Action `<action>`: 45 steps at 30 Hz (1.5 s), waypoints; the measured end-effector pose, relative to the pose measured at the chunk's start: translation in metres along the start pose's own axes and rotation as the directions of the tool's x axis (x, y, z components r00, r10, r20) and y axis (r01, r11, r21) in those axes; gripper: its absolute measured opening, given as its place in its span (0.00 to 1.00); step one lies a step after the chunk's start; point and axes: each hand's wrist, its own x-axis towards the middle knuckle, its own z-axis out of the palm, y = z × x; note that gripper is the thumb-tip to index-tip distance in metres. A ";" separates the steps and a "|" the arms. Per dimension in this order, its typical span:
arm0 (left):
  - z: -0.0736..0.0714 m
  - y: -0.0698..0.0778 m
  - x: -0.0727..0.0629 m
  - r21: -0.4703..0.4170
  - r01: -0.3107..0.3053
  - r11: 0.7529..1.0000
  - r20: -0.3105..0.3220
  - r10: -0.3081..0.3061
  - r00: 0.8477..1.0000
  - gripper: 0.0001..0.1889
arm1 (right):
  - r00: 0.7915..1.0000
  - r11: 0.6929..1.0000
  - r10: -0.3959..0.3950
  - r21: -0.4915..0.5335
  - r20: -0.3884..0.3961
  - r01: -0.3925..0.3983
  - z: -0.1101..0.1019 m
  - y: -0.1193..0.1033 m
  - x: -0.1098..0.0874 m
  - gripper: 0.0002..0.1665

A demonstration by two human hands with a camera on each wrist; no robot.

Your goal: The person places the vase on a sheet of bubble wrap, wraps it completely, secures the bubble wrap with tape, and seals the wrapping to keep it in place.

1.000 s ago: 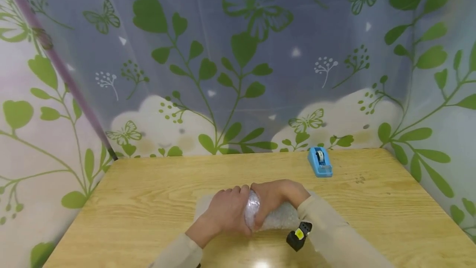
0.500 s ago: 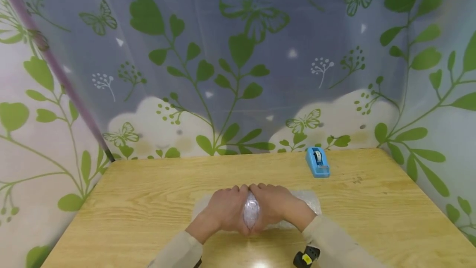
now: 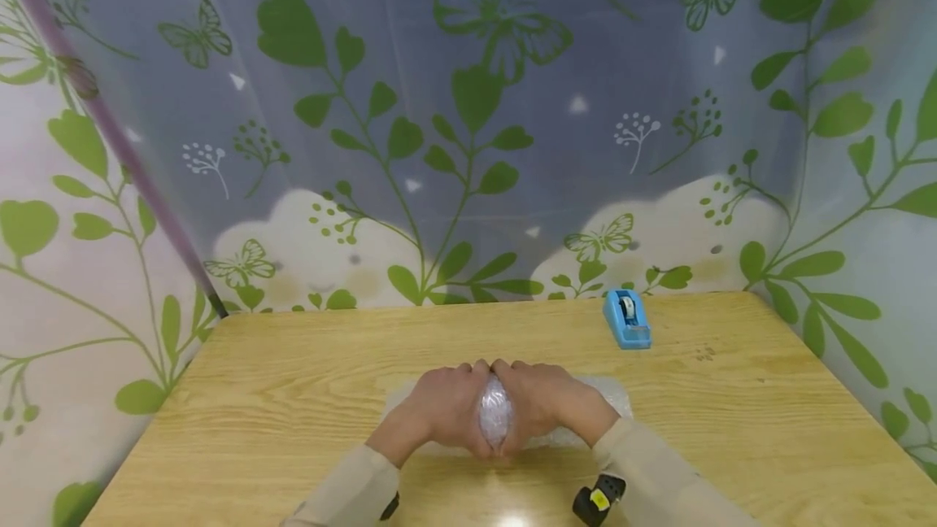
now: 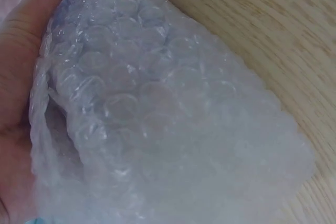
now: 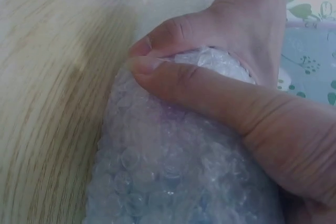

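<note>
Side by side, my left hand [image 3: 450,409] and right hand [image 3: 538,405] grip a bundle wrapped in bubble wrap [image 3: 495,413] at its middle. Thumbs meet on the near side and fingers curl over the far side. In the left wrist view the bubble wrap [image 4: 173,93] flares out flat past the left palm, with an open fold at its edge. The right wrist view has both thumbs, tip to tip, across the bubble wrap [image 5: 163,150]. What lies inside the wrap is hidden.
A blue tape dispenser [image 3: 627,320] with a roll stands at the back right of the wooden table [image 3: 307,364]. Behind the table hangs a curtain [image 3: 468,145] with leaves and butterflies. A purple pole [image 3: 139,161] slants down at the left.
My right hand has turned and come level with the left, its thumb now meeting the left thumb around the bubble wrap. Over the last half second the hands barely move.
</note>
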 end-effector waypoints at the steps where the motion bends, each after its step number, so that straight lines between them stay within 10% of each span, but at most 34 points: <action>1: -0.001 -0.001 0.001 -0.004 -0.001 1.000 0.010 0.001 1.000 0.47 | 1.000 1.000 -0.004 0.007 0.005 0.004 0.000 0.001 0.001 0.55; 18: -0.010 -0.002 0.004 -0.142 -0.008 0.990 0.132 0.027 0.991 0.41 | 0.987 0.969 -0.112 0.233 0.111 0.084 -0.005 0.015 0.003 0.47; 27: -0.013 -0.003 0.005 -0.327 0.006 0.945 0.227 0.072 0.971 0.31 | 0.913 0.867 -0.334 0.457 0.234 0.200 -0.010 0.024 0.009 0.29; 45: -0.009 -0.013 0.010 -0.563 0.044 0.825 0.285 0.144 0.948 0.23 | 0.883 0.922 -0.155 0.386 0.444 -0.032 -0.018 0.024 0.020 0.29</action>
